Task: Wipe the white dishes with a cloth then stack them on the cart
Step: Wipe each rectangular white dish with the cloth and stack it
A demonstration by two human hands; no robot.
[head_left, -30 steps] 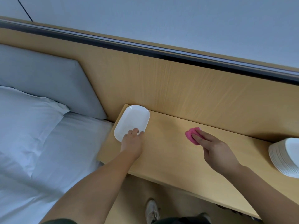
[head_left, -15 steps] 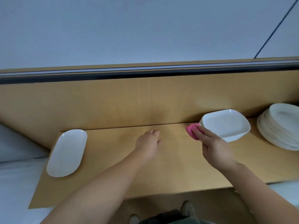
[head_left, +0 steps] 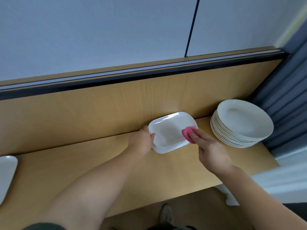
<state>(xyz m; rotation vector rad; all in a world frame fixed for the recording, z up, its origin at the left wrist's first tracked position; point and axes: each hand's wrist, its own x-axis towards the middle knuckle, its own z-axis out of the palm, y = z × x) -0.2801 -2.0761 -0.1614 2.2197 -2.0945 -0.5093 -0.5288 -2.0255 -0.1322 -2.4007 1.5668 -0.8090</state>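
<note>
- Your left hand [head_left: 140,143] gripped the left end of the rectangular white dish [head_left: 167,131]. The thumb hooked over the rim and the fingers curled round the outside of it.
- Your right hand [head_left: 212,153] was at the right end of the same dish. Its fingers [head_left: 196,136] lay close together and nearly straight on top of the pink cloth [head_left: 187,131].
- The cloth was bunched up and pressed on the dish's right rim, partly inside the bowl. I could not tell whether the thumb pinched it from below.
- The dish was at the far edge of the desk [head_left: 99,165], right up against the wooden back panel [head_left: 99,112]. Its near edge was blurred, so I could not tell whether it sat flat or was just lifted.
- A stack of round white plates [head_left: 240,125] stood on the desk just right of the dish, not touching it.
- An oval white dish [head_left: 6,173] lay at the far left of the desk, cut off by the frame edge and well apart from both hands.
- A grey curtain [head_left: 285,100] hung to the right of the plate stack.
- White bedding [head_left: 282,178] lay past the right end of the desk.
- One shoe [head_left: 166,214] showed on the floor below the near edge of the desk.
</note>
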